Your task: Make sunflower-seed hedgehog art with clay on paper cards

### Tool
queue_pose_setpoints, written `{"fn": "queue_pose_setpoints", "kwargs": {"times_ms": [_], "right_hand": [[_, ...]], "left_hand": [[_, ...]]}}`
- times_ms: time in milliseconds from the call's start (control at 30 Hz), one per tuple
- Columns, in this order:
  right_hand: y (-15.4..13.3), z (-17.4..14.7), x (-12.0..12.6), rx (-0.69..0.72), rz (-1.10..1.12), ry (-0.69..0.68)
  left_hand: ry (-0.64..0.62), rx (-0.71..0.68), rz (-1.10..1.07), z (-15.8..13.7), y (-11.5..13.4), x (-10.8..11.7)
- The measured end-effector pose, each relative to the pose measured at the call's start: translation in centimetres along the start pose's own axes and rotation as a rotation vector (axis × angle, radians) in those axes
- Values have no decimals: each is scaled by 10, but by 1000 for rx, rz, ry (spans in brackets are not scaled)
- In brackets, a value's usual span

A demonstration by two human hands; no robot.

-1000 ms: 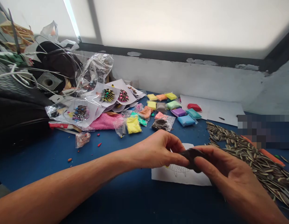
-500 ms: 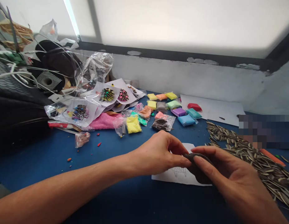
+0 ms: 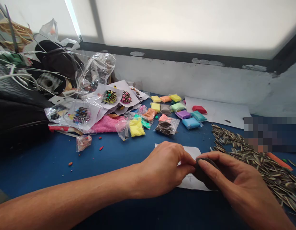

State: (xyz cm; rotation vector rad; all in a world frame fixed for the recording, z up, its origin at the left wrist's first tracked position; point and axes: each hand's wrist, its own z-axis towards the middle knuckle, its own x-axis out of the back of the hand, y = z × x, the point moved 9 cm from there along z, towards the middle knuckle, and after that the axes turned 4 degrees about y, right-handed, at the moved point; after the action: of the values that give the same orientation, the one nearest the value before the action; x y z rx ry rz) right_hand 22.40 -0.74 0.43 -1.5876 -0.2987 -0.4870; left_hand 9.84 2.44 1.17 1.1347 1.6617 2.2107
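Note:
A lump of dark brown modelling clay (image 3: 206, 176) is held above the paper, its underside rounded. My right hand (image 3: 236, 179) grips it, thumb across the near face and fingers behind. At the lump's left edge, my left hand (image 3: 166, 166) is closed, with thumb and forefinger pinching the clay's rim. Under both hands lies a white sheet (image 3: 194, 183) with a pencil drawing, mostly covered by my left hand. An opened packet of dark clay (image 3: 166, 127) rests just beyond the hands.
Striped sunflower seeds (image 3: 260, 164) spread over the right side beside an orange stick (image 3: 279, 162). Coloured clay packets (image 3: 191, 123) lie at the back centre. Seed-covered crafts on paper (image 3: 109, 96), a pink cloth (image 3: 107, 124) and a black bag (image 3: 16, 111) crowd the left.
My left hand has shifted slightly down, still pinching at the clay's edge, and now covers more of the drawing. The right hand and the lump have barely moved.

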Motion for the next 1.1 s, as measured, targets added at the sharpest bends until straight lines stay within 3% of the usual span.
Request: {"fn": "queue_pose_setpoints", "kwargs": {"times_ms": [267, 500, 700, 867, 967, 1100], "right_hand": [[-5, 0, 5, 84, 44, 40], [-5, 3, -5, 35, 78, -110], [-11, 5, 15, 84, -38, 109], [-16, 5, 10, 120, -50, 74], [-18, 5, 18, 126, -76, 149], [-16, 6, 25, 90, -35, 204]], "left_hand": [[-30, 11, 4, 1, 0, -1], [-61, 9, 25, 0, -1, -5], [35, 41, -24, 3, -8, 7], [31, 29, -50, 0, -1, 11], [-70, 39, 12, -2, 4, 8], [38, 14, 242, 5, 4, 28]]}}
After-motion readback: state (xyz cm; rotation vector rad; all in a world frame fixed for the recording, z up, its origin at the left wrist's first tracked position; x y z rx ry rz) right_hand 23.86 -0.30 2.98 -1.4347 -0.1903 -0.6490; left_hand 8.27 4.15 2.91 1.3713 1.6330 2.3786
